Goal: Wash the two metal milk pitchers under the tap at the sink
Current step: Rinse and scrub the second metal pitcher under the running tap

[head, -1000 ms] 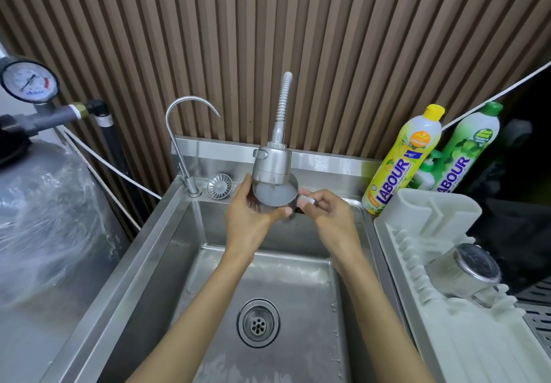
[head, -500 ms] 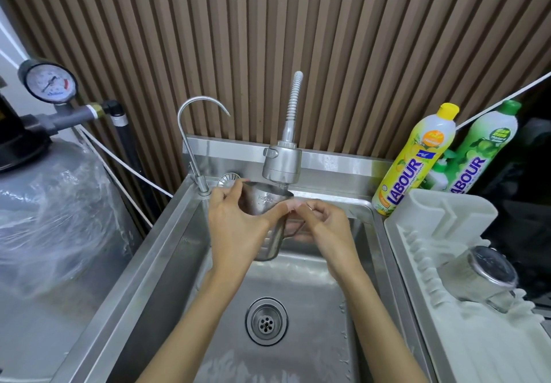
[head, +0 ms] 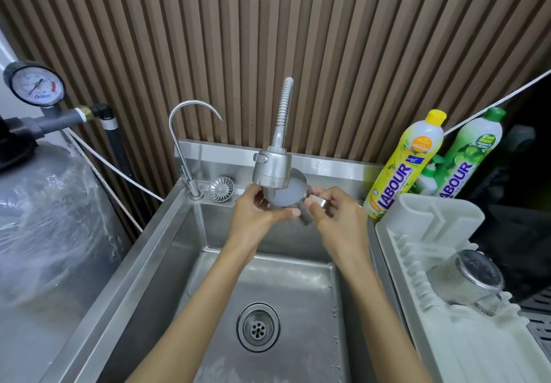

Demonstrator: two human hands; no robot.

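A metal milk pitcher [head: 287, 196] is held upright just under the tap's spray head [head: 272, 171], with cloudy water inside it. My left hand [head: 255, 215] grips the pitcher's body from the left, thumb across its front. My right hand [head: 337, 218] pinches the pitcher's handle on the right side. The spray head hides part of the rim. A second metal pitcher [head: 468, 281] lies on its side in the white drying rack [head: 429, 227] at the right. Both hands are over the back of the steel sink [head: 167, 263].
A thin curved filter tap [head: 185, 132] and a loose strainer [head: 221, 189] sit on the sink's back ledge at the left. Yellow [head: 405, 165] and green [head: 468, 156] dish soap bottles stand behind the rack. The drain [head: 258, 327] is below. A wrapped tank with a pressure gauge [head: 34, 86] stands left.
The pitcher was tilted on its side below the tap half a second ago; now it is upright and raised under the spray head, filled with water. Both hands moved up with it.
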